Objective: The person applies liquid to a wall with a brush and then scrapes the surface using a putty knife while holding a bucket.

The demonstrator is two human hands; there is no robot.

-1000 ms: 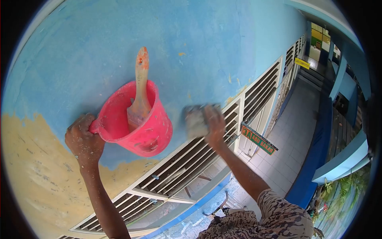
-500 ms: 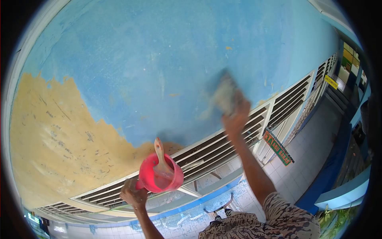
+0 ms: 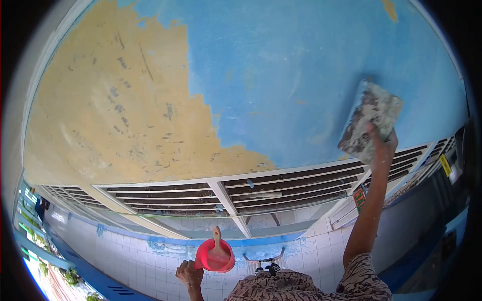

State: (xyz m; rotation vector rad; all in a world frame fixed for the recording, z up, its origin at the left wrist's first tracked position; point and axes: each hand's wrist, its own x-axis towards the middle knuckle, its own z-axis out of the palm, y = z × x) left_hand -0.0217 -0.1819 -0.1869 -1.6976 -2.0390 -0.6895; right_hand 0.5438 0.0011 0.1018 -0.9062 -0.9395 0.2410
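My left hand [image 3: 189, 274] is closed around the handle of a red dipper [image 3: 202, 254], held low in front of my body. A wooden-handled paintbrush [image 3: 217, 241] leans inside the dipper, its bristle end down in what looks like pale liquid. At the upper right, my right hand [image 3: 383, 145] grips the lower edge of a flat rectangular pad [image 3: 372, 113], its face crusted grey and white. The pad is against or very close to the blue painted wall [image 3: 281, 90]; contact is hard to make out.
Bare yellowish wall [image 3: 110, 115] with dark scrapes lies left of the blue paint. Beneath runs a row of slatted vents [image 3: 165, 198]. A hanging sign [image 3: 359, 197] is partly behind my right arm. Far below is a tiled floor [image 3: 135, 261], with a metal-framed item [image 3: 264, 260] near my feet.
My view has swung left, bringing more yellowish wall in. My right hand and the pad are now farther right in view; the dipper appears lower and closer to my body.
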